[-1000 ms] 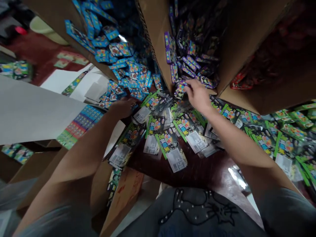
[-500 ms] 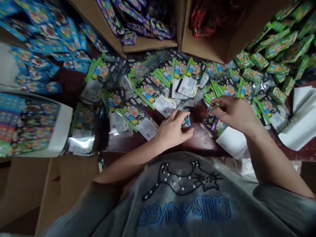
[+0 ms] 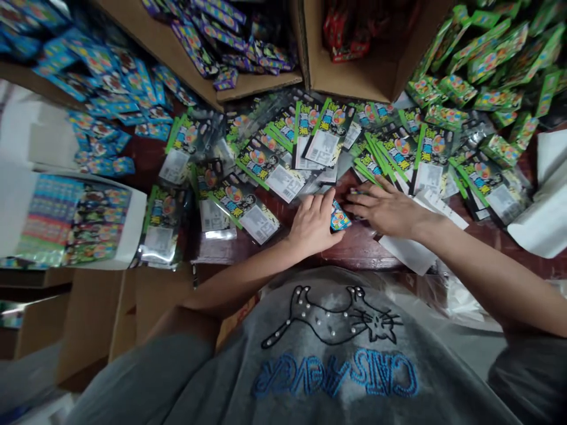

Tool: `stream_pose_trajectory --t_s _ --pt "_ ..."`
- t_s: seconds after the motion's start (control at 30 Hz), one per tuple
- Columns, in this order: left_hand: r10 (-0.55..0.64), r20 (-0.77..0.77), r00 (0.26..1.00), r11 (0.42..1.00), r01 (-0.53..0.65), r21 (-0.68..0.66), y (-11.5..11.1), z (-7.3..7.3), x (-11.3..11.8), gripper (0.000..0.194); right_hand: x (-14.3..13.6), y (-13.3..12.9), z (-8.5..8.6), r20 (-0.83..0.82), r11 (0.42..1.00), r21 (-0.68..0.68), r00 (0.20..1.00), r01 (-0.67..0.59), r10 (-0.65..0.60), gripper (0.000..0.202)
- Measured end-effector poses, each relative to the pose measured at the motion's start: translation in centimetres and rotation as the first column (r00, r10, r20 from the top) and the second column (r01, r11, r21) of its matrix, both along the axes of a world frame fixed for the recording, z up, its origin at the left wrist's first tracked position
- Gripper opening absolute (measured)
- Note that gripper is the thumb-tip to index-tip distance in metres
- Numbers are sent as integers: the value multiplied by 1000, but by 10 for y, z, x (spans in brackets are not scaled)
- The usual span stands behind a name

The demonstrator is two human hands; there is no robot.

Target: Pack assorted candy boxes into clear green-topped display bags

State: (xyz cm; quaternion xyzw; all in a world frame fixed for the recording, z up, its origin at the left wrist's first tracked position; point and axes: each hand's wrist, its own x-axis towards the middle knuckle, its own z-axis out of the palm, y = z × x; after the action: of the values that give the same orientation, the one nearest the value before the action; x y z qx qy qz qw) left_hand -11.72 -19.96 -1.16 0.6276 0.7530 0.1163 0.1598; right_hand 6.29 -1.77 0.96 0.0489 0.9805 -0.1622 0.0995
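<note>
My left hand (image 3: 312,225) is closed around a small blue printed box (image 3: 340,217) near the table's front edge, thumb below it and fingers above. The hand hides part of the box. Just to the right, my right hand (image 3: 390,209) lies low over the table, palm down, its fingers stretched out and a little apart towards the box. What lies under those fingers is mostly hidden. Beyond both hands are black and green printed packets (image 3: 261,162) in clear sleeves with white labels. Beside my right wrist is a white paper sheet (image 3: 410,252).
Cartons of purple boxes (image 3: 217,32) and red boxes (image 3: 349,41) stand at the back. Blue boxes (image 3: 106,71) pile up at left, green boxes (image 3: 482,59) at right. A white tray (image 3: 137,227) holds printed packs. White paper (image 3: 538,218) lies on the right.
My right hand was pinching a small purple box and has let its fingers spread out flat, moving left towards my left hand. The blue box in my left hand shows more of its face.
</note>
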Motion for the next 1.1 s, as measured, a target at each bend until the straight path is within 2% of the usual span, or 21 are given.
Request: stream_pose_trajectory --t_s 0.07,0.1,0.17,0.23,0.33,0.4,0.47,0.5,0.53,0.57,0.63,0.7,0.77,0.8,0.87,0.9,0.97,1.03,1.1 --pt "-48 -4 999 998 48 40 -3 -2 -1 95 -8 -5 5 -8 990 104 996 94 -94 42" --pt "-74 -8 997 996 74 50 -4 -3 -2 93 -14 -10 9 4 971 148 982 186 -189 40" --pt "-109 -17 994 993 110 44 -7 -3 -2 90 -27 -23 15 57 892 189 903 410 -427 53" --pt "-129 -22 991 991 130 22 -9 -3 -3 89 -39 -35 16 109 815 176 812 552 -573 57" --pt "-186 -22 982 982 187 20 -4 4 -13 100 -46 -31 15 115 804 133 797 579 -593 52" --pt "-230 -49 972 969 234 80 12 16 -30 102 -37 -4 18 41 761 145 765 632 -643 54" --pt "-255 -121 959 953 270 138 46 31 -52 89 -20 41 22 -105 645 192 669 739 -736 54" --pt "-265 -167 950 948 288 134 72 38 -63 78 -10 68 22 -184 582 224 620 782 -763 51" --pt "-262 -216 941 944 296 143 102 43 -73 66 -1 95 21 -237 550 263 606 792 -759 49" --pt "-248 -238 939 948 286 140 136 48 -82 56 7 122 18 -244 561 306 633 769 -735 48" --pt "-201 -278 939 968 234 90 209 50 -98 52 16 168 7 -160 647 349 723 678 -672 56" --pt "-70 -314 947 996 83 27 279 46 -113 52 19 201 -4 -72 696 357 761 624 -645 57" --pt "127 -306 943 990 -138 -14 332 37 -124 50 20 218 -9 -39 708 360 768 608 -639 56" --pt "192 -299 935 978 -207 -21 350 31 -127 50 22 219 -8 -47 708 360 770 608 -637 59" --pt "271 -281 921 959 -284 -5 369 19 -130 50 30 209 2 -109 714 294 765 635 -635 74" --pt "287 -270 919 956 -293 17 372 13 -129 51 35 197 9 -147 725 204 752 658 -642 82" --pt "316 -221 923 949 -312 53 370 5 -125 51 44 160 23 -164 725 -91 708 683 -687 87" --pt "341 -144 929 940 -335 64 365 3 -121 50 47 112 32 -60 637 -382 670 669 -740 77" --pt "331 -74 941 943 -328 50 360 6 -118 55 48 61 31 62 530 -493 635 690 -770 69"
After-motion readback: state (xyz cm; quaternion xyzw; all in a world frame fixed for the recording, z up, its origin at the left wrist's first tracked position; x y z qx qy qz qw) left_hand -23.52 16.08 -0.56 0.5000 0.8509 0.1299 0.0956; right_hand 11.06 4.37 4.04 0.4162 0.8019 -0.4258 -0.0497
